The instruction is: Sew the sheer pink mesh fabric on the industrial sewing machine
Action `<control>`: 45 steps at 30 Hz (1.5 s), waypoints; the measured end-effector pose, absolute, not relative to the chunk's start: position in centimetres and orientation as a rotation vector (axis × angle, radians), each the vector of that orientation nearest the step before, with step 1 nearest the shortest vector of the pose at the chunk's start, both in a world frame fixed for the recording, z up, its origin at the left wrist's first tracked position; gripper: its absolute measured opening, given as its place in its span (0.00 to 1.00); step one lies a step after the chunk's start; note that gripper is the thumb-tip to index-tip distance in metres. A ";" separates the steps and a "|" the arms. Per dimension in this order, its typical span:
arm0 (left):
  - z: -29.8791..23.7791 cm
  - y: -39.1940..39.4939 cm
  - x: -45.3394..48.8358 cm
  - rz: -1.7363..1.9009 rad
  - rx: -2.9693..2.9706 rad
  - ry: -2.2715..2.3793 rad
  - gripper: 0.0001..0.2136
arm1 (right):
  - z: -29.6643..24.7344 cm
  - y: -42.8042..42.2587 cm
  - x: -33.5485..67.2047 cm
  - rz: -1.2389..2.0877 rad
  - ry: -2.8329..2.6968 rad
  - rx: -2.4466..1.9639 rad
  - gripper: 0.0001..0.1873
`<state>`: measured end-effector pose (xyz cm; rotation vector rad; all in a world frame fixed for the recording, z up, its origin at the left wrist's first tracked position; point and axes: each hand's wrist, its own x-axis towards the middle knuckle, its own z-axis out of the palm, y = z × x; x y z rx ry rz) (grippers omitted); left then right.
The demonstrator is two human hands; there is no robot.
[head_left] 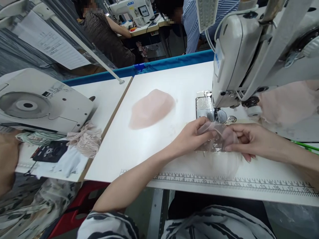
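A piece of sheer, pale pink fabric lies bunched between my two hands, just in front of the sewing machine's needle and presser foot. My left hand pinches its left edge between thumb and fingers, near the metal needle plate. On the other side, my right hand grips the right edge with curled fingers. The fabric's loose lower part hangs toward the ruler strip on the table's front edge. The white sewing machine head stands over both hands.
Another pink fabric piece lies flat left of the machine; more pink fabric sits under its arm. At far left are a second machine, a bundle of yarn and a person's arm. Two people sit beyond the blue table edge.
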<state>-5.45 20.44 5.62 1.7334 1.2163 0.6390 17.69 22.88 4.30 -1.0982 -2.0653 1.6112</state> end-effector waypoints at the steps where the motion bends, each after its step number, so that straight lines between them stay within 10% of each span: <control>1: 5.8 20.4 -5.6 0.661 1.643 1.183 0.05 | 4.3 23.0 17.7 1.666 -2.063 -1.118 0.10; 14: 5.1 20.6 -5.4 0.728 1.568 1.233 0.09 | 3.7 23.7 18.0 1.574 -1.763 -1.442 0.22; 45: 2.5 20.0 -5.2 1.247 2.353 1.071 0.06 | 2.6 21.2 16.1 0.667 -2.067 -0.764 0.08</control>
